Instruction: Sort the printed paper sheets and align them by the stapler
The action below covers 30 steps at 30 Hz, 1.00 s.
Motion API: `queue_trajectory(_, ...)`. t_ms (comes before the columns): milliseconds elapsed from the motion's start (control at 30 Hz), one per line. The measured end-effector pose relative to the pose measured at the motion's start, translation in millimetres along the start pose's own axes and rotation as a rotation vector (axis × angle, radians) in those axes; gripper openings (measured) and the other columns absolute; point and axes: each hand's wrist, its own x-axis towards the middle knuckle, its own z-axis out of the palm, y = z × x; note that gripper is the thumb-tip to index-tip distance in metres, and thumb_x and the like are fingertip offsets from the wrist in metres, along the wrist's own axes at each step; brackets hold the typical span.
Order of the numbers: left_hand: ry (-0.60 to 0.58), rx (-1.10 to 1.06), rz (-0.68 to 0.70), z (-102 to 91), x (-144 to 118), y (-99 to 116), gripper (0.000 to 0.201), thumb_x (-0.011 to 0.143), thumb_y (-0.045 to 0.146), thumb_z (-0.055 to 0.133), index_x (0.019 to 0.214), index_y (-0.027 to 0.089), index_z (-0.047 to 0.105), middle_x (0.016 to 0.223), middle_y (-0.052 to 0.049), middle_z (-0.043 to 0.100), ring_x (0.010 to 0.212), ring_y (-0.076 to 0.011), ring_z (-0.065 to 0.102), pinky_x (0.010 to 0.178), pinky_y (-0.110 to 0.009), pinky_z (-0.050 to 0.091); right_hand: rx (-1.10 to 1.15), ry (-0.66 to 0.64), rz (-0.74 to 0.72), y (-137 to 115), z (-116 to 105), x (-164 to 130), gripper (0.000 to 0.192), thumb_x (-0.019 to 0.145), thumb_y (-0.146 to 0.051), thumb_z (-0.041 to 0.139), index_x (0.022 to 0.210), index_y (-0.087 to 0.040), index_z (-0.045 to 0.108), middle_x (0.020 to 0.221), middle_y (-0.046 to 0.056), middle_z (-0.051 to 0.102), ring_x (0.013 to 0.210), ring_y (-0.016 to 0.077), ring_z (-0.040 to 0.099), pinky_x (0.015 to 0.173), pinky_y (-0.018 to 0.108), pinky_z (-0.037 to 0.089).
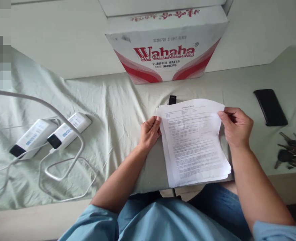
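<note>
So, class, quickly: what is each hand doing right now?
Left hand: closed on the papers' left edge.
Right hand: closed on their top right corner.

A white-and-red cardboard water carton blocks the far edge of the pale green cloth-covered surface; two white power banks and looping white cables clutter the left; a black phone and metal keys crowd the right edge; bare cloth lies open between cables and the printed paper sheets

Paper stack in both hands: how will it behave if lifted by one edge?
The paper stack looks loose and unbound, so it would likely droop. Its sheets are already fanned at the edges, so they may slide apart. The left hand and right hand grip opposite edges, which probably steadies it.
</note>
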Motion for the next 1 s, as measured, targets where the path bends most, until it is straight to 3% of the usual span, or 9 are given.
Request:
queue_trajectory(400,-0.004,-0.050,0.007,1.0,0.1,-5.1,0.059,0.095,0.073,0.071,0.070,0.022,0.055,0.049,0.006,0.045,0.040,-0.0074,0.036,0.038,-0.023,0.025,0.169,-0.018,0.139,-5.9,9.4,-5.7,0.034,0.079,-0.063,0.090,0.090,-0.033,0.078,0.074,0.001,0.071,0.065,0.0213,0.063,0.062,0.041,0.058)
queue_trajectory(667,0.009,0.011,0.027,-1.2,-0.3,-9.5,0.056,0.099,0.070,0.068,0.072,0.022,0.056,0.051,0.006,0.047,0.043,-0.0080,0.040,0.041,-0.023,0.030,0.183,-0.027,0.171,-10.9,11.9,-6.5,0.034,0.079,-0.057,0.091,0.089,-0.028,0.076,0.073,-0.001,0.068,0.064,0.0172,0.060,0.062,0.036,0.054)
queue_trajectory(1000,0.008,0.128,0.074,0.9,-1.1,0.8,0.059,0.099,0.073,0.064,0.070,0.023,0.054,0.050,0.005,0.048,0.044,-0.0097,0.042,0.043,-0.024,0.032,0.171,-0.061,0.161,-4.7,14.9,-3.7,0.027,0.082,-0.048,0.089,0.089,-0.025,0.077,0.074,-0.001,0.069,0.064,0.0155,0.057,0.062,0.033,0.049)
